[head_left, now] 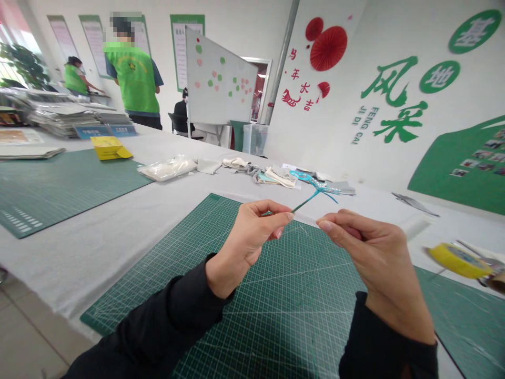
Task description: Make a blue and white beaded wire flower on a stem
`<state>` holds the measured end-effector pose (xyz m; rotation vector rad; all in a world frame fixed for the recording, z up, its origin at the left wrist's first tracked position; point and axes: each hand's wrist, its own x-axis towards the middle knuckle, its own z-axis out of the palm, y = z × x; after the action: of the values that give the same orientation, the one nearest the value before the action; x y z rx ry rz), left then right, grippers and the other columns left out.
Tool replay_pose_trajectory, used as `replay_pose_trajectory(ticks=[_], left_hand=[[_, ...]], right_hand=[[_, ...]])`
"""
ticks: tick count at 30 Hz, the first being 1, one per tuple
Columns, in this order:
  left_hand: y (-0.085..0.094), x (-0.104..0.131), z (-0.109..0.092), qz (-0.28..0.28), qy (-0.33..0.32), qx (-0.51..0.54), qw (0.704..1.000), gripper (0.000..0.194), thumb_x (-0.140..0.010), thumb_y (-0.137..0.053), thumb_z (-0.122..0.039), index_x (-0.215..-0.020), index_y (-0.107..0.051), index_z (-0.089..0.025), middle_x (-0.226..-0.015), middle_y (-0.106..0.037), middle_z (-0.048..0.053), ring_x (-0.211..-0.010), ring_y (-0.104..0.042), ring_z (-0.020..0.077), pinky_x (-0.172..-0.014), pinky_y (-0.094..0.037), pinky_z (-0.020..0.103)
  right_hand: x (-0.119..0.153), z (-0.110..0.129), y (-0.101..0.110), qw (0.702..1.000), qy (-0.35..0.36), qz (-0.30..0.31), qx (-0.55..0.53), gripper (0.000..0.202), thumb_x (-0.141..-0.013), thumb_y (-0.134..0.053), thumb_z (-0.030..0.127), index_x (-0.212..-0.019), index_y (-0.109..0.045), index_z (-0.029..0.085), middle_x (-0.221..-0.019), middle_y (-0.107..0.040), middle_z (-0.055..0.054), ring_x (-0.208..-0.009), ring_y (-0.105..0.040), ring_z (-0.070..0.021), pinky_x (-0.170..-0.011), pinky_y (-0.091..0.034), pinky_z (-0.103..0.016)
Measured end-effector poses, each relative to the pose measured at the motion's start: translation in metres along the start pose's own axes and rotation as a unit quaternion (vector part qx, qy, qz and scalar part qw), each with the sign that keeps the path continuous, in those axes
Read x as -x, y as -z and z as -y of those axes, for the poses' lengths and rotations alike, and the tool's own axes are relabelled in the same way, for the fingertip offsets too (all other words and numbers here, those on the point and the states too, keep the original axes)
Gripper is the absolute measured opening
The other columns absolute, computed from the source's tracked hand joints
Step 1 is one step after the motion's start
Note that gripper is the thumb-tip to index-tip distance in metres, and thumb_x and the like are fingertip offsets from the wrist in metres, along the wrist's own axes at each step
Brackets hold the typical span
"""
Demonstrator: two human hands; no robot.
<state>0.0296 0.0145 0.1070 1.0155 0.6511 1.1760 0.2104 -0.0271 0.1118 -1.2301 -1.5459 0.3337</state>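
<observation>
The blue beaded ornament (pixel 319 188) is held aloft near the far edge of the central cutting mat (pixel 276 300), its head lying farther off than either hand and, as seen, in front of the cloth scraps (pixel 278 176) on the far side of the table. The left hand (pixel 258 231) grasps its slender stem (pixel 303 203) between thumb and fingers; the grip is low, presumably to leave the decorated end free of contact and in plain sight. The right hand (pixel 366 237) is just to the right, thumb and forefinger pressed together, apart from the stem; whether anything as fine as a thread is pinched there cannot be determined. The central mat lies directly below both hands, likely to protect the tablecloth (pixel 130 216). A yellow tape roll (pixel 460 260) sits at the right, judged within easy reach, while the scraps and a clear plastic packet (pixel 169 168) lie farther off, seemingly so that the working area is unobstructed. As to appearance, the ornament is tilted, rising to the right from the grip: a dark green stem, then bright blue strips splaying left and right, with pale, bead-like dots along them. Finer detail is too small to certify.
</observation>
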Motion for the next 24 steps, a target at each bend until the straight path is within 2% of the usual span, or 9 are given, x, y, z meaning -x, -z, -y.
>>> replay_pose_trajectory(ticks=[5,10,14,24], left_hand=[[0.003,-0.007,0.009,-0.002,-0.001,-0.003,1.0,0.019,-0.063,-0.079,-0.023,-0.07,-0.066,-0.012,-0.045,-0.049,-0.005,-0.044,-0.042,0.0043,-0.044,-0.029,0.017],[0.002,-0.011,0.013,-0.018,-0.01,-0.012,1.0,0.015,-0.063,-0.076,-0.02,-0.07,-0.066,-0.012,-0.047,-0.05,-0.005,-0.042,-0.042,0.0039,-0.043,-0.029,0.018],[0.001,-0.014,0.015,-0.03,-0.021,-0.03,0.999,0.011,-0.063,-0.074,-0.018,-0.067,-0.066,-0.012,-0.049,-0.052,-0.005,-0.041,-0.041,0.0035,-0.042,-0.029,0.019],[0.002,-0.012,0.01,-0.034,-0.028,-0.076,0.996,0.013,-0.065,-0.073,-0.019,-0.074,-0.069,-0.011,-0.05,-0.052,-0.005,-0.043,-0.042,0.0041,-0.043,-0.031,0.019]], right_hand=[[0.0,0.004,-0.004,0.998,0.013,-0.002,0.058,0.013,-0.077,-0.071,0.037,-0.077,-0.076,0.025,-0.053,-0.042,0.004,-0.049,-0.033,-0.0078,-0.045,-0.027,-0.026],[0.003,0.013,-0.006,0.986,0.079,0.003,0.145,0.013,-0.082,-0.066,0.034,-0.082,-0.075,0.024,-0.055,-0.049,0.004,-0.048,-0.039,-0.0078,-0.045,-0.03,-0.025],[0.006,0.023,-0.007,0.969,0.117,0.017,0.215,0.012,-0.085,-0.062,0.028,-0.081,-0.074,0.025,-0.056,-0.05,0.005,-0.049,-0.042,-0.0076,-0.05,-0.034,-0.024],[0.01,0.029,-0.01,0.947,0.173,0.01,0.271,0.015,-0.089,-0.059,0.027,-0.082,-0.071,0.021,-0.061,-0.053,0.003,-0.059,-0.051,-0.0088,-0.058,-0.038,-0.024]])
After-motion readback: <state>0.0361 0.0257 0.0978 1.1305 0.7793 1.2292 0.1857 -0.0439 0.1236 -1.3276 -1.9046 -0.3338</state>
